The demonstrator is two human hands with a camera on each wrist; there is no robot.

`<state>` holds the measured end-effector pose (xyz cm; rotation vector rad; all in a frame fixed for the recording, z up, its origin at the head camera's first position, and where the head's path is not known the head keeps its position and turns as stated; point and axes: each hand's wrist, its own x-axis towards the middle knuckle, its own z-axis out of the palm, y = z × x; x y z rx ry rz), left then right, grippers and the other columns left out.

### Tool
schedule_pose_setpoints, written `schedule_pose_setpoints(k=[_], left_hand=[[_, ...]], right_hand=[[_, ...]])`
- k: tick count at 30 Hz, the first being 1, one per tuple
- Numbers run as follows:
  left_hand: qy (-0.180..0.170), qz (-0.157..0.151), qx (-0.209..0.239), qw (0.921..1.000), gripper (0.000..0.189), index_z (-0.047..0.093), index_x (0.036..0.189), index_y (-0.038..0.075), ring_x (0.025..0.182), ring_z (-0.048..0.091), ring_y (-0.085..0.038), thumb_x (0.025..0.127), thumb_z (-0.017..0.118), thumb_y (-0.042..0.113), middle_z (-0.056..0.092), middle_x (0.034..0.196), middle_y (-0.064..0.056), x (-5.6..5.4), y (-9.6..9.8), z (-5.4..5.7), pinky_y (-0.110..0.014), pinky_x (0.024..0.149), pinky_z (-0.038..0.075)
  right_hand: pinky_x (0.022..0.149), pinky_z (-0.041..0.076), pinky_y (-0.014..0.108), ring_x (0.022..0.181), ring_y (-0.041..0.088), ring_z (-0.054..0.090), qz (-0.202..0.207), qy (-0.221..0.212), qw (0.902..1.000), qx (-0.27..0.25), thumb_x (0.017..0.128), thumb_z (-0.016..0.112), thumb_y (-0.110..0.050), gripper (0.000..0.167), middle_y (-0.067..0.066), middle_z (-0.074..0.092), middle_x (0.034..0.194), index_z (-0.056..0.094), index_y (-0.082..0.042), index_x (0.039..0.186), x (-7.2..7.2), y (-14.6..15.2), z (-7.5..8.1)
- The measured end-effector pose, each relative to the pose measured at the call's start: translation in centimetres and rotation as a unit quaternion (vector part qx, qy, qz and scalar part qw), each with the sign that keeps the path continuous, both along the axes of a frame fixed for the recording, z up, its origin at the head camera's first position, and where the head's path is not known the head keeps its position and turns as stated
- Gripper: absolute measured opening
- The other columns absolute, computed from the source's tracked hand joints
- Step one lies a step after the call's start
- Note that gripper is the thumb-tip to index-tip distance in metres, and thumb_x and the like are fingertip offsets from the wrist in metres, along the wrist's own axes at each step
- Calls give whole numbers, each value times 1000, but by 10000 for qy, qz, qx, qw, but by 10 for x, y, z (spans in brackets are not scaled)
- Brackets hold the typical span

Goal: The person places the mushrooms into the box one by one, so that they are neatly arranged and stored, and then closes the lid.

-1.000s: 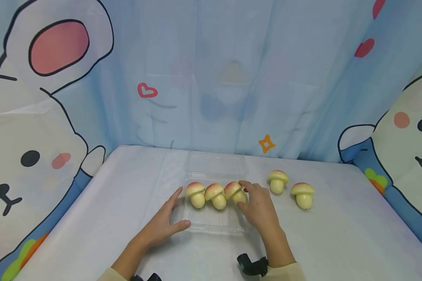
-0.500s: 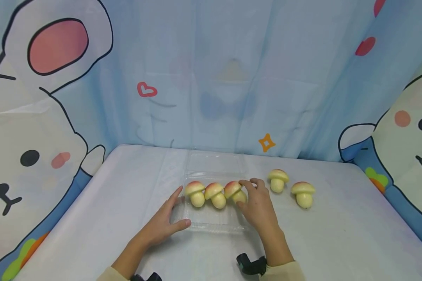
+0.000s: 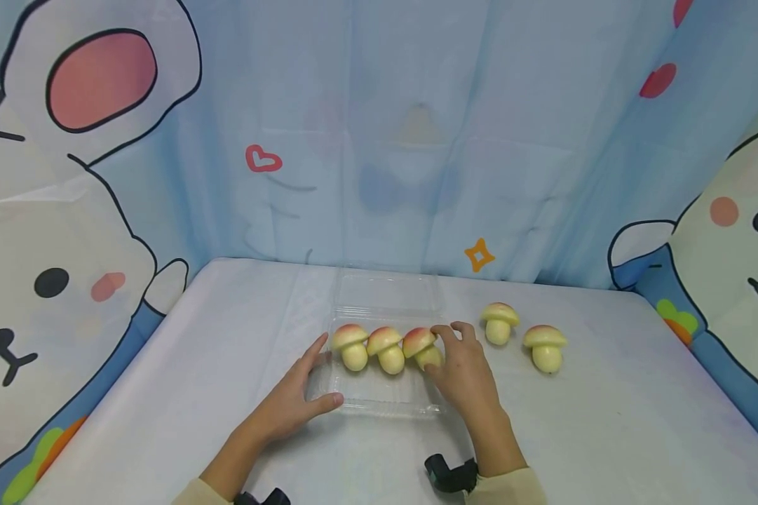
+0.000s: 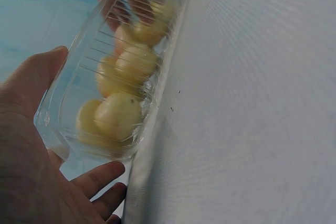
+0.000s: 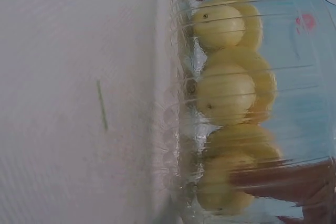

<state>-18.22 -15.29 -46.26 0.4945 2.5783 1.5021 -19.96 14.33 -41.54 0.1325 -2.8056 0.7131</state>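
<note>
A clear plastic box stands with its lid folded back in the head view. Inside it, side by side, are the left mushroom, the middle mushroom and the right mushroom, all pale yellow with reddish caps. My right hand reaches in and pinches the right mushroom, thumb at the stem and a finger by the cap. My left hand rests against the box's left end with thumb and fingers spread; the left wrist view shows this hand around the box corner. Through the box wall, the right wrist view shows the mushroom stems.
Two more mushrooms lie right of the box, a rear mushroom and a front mushroom. A white cloth covers the table. Behind it hangs a blue cartoon curtain.
The right mushroom tilts very slightly under my right hand's fingers. My left hand and the box hold their places; the head view shifts slightly.
</note>
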Motion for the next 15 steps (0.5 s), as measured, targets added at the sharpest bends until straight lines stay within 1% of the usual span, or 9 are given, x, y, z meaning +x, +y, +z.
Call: schedule_pose_setpoints(k=[8, 15], left_hand=[[-57, 46, -6, 10000, 99, 13, 168, 27, 155, 30, -37, 92, 76, 37, 44, 161, -13, 0, 0, -1, -67, 122, 19], [-24, 36, -33, 10000, 99, 14, 168, 26, 155, 30, -37, 92, 76, 36, 45, 161, -13, 0, 1, 1, -67, 122, 19]], right_hand=[[80, 55, 60, 109, 49, 64, -26, -109, 9999, 31, 81, 84, -9, 57, 28, 47, 145, 62, -7, 134, -1, 1, -1], [83, 54, 61, 117, 50, 61, -139, -284, 9995, 3, 83, 83, -11, 58, 26, 44, 149, 61, -7, 137, -1, 1, -1]])
